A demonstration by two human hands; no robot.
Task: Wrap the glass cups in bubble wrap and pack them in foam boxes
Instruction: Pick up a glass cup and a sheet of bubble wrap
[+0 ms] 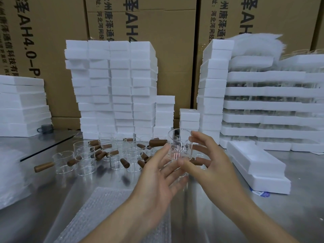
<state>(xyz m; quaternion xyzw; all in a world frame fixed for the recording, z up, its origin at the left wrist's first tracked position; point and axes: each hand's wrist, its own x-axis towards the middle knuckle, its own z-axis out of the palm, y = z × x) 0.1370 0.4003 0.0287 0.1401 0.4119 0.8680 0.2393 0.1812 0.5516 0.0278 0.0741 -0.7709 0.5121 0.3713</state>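
pickup step: right hand (210,162) grips clear brown-handled glass cup (178,146), left hand (157,174) steadies it w/ straight fingers; next prob. needs setting it on clear bubble-wrap sheet (105,207) at bench (263,216) near edge.

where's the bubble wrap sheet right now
Head view, bottom centre: the bubble wrap sheet lies flat on the metal table, beneath the left hand and nearer than the handled glass cups.
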